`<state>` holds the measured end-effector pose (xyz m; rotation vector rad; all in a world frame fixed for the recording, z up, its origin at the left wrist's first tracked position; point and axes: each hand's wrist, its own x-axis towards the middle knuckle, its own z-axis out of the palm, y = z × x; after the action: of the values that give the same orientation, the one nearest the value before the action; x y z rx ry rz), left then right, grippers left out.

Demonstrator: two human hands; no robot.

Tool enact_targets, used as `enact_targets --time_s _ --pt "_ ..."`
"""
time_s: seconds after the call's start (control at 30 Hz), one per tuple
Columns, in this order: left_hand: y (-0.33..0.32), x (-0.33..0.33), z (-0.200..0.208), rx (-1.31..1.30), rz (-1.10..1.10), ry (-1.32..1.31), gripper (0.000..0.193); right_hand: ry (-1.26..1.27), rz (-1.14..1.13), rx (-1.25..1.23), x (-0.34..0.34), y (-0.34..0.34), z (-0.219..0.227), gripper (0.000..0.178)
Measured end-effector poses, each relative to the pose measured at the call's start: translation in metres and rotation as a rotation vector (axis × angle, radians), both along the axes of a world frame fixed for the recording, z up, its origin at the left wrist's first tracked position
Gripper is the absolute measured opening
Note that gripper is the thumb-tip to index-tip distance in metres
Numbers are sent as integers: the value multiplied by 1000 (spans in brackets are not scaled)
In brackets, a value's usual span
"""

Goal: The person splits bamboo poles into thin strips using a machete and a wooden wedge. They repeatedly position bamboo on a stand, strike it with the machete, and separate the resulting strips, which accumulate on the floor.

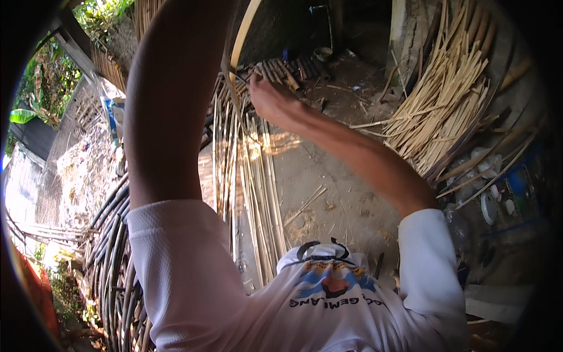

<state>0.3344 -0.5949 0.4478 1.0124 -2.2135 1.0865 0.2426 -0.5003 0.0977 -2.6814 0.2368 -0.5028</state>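
Observation:
My left arm (167, 105) rises past the top edge, and its hand is out of view. My right hand (264, 97) is closed in the upper middle. A thin dark piece sticks out from its fingers toward the left; I cannot make out what it is. Close beside those fingers, a long pale bamboo strip (239, 44) curves down from the top edge. A thinner, darker strip bends downward just left of the hand. Below lie long split bamboo strips (261, 199) on the floor.
A large heap of pale split strips (443, 111) leans at the right. Short dark bamboo pieces (275, 71) lie beyond my right hand. Dark poles (111, 252) are stacked at the left. Clear plastic bags (478, 167) sit at the far right, and a post (404, 35) stands behind.

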Motion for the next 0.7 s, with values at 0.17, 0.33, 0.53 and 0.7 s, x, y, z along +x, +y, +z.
enact_targets --time_s 0.17,0.33,0.53,0.7 --pt "1 -120 -53 34 544 518 35 -75 -48 462 -45 -50 15 39" --pt "-45 -214 -95 138 118 815 45 -549 -53 1097 -98 -106 -9 37" --pt "-167 -322 -176 457 89 665 58 -672 -144 1064 -182 -155 -91 43" --pt "-133 -414 -232 223 -69 873 92 -586 -318 743 -275 -188 -93 39"
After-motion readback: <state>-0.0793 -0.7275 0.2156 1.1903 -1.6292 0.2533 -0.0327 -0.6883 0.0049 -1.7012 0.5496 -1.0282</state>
